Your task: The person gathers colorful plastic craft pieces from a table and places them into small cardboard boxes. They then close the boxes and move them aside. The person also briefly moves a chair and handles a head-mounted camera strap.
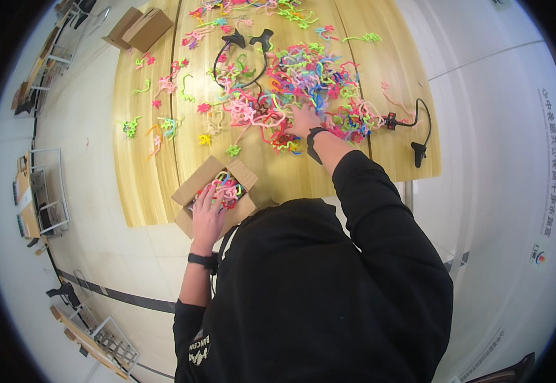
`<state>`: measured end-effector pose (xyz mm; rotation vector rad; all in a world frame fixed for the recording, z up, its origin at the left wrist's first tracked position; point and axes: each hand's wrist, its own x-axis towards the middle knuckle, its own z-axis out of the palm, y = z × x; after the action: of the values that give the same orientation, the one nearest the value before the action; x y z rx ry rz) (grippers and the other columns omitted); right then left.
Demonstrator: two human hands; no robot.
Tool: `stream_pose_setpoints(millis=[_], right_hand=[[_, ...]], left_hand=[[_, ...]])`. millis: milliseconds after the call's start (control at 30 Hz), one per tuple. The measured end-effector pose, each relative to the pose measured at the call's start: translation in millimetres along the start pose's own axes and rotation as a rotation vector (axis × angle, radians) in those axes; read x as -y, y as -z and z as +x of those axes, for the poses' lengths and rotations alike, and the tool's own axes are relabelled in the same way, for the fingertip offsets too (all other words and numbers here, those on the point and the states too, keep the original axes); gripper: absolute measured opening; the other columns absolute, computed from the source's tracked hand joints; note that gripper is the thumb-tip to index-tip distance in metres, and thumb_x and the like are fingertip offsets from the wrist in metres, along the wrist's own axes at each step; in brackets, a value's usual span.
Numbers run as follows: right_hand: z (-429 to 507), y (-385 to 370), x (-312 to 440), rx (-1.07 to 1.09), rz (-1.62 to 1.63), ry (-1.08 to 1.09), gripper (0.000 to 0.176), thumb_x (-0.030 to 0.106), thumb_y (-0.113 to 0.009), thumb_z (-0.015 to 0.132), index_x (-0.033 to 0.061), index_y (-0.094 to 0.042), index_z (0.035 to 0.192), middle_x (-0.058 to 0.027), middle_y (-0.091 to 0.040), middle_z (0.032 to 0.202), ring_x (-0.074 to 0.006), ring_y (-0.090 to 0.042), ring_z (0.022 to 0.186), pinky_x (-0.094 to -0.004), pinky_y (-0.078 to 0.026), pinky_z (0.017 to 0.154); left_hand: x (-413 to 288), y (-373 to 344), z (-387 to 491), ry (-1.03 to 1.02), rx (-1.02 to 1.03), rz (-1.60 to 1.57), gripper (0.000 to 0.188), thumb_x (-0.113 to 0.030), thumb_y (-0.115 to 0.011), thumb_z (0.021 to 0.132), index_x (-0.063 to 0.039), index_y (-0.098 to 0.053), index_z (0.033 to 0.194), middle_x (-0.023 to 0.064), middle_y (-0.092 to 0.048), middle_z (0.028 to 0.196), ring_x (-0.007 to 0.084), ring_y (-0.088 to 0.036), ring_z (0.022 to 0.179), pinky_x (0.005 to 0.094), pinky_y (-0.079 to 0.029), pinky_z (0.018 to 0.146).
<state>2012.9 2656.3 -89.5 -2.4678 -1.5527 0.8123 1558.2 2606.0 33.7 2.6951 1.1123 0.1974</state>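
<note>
A large heap of colourful stretchy rubber strings, many with star or flower shaped ends, covers the middle of the wooden table. My right hand reaches into the near side of this heap, its fingertips partly lost among the strings; whether it grips any cannot be told. At the table's near edge, an open cardboard box holds a tangle of similar strings. My left hand rests on that tangle inside the box, fingers spread, with its palm side hidden.
A black cable with clamp ends lies over the heap's far left part. Another black clamp on a bent arm sits at the right. A second cardboard box stands far left. Loose strings are scattered across the wooden table.
</note>
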Motion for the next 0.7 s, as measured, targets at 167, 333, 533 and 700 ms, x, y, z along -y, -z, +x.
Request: stream_pose_setpoints(millis=[167, 333, 533, 700], right_hand=[[1.0, -1.8, -18.3, -0.096, 0.092, 0.099, 0.059, 0.030, -0.091, 0.079, 0.0062, -0.071, 0.129, -0.0288, -0.072, 0.122, -0.0469, -0.070, 0.115, -0.0518, -0.058, 0.099], [-14.2, 46.0, -8.8, -0.163, 0.292, 0.119, 0.044, 0.022, -0.088, 0.082, 0.0016, -0.072, 0.118, -0.0257, -0.075, 0.107, -0.0441, -0.073, 0.106, -0.0508, -0.058, 0.091], [-46.1, 130.4, 20.1, -0.358, 0.387, 0.152, 0.041, 0.027, -0.090, 0.081, 0.0026, -0.071, 0.109, -0.0211, -0.075, 0.099, -0.0391, -0.073, 0.094, -0.0473, -0.058, 0.083], [-81.7, 199.9, 42.1, -0.479, 0.480, 0.245, 0.036, 0.023, -0.091, 0.083, 0.0029, -0.072, 0.106, -0.0119, -0.075, 0.089, -0.0226, -0.071, 0.078, -0.0381, -0.056, 0.073]], left_hand=[[11.8, -19.6, 8.0, 0.070, 0.153, 0.062, 0.060, -0.024, -0.076, 0.098, -0.011, -0.059, 0.155, 0.0141, -0.053, 0.165, 0.0370, -0.049, 0.152, 0.0512, -0.042, 0.123], [35.1, -34.6, -5.1, 0.074, 0.147, -0.042, 0.064, -0.021, -0.078, 0.096, -0.012, -0.058, 0.156, 0.0159, -0.053, 0.165, 0.0380, -0.048, 0.153, 0.0508, -0.040, 0.125], [55.9, -49.0, -4.9, 0.037, 0.188, -0.124, 0.071, -0.011, -0.081, 0.087, -0.012, -0.060, 0.155, 0.0173, -0.052, 0.165, 0.0380, -0.047, 0.154, 0.0483, -0.040, 0.127], [66.6, -57.8, -2.5, 0.005, 0.187, -0.151, 0.070, -0.012, -0.081, 0.087, -0.013, -0.061, 0.154, 0.0159, -0.052, 0.166, 0.0374, -0.048, 0.154, 0.0476, -0.040, 0.127]])
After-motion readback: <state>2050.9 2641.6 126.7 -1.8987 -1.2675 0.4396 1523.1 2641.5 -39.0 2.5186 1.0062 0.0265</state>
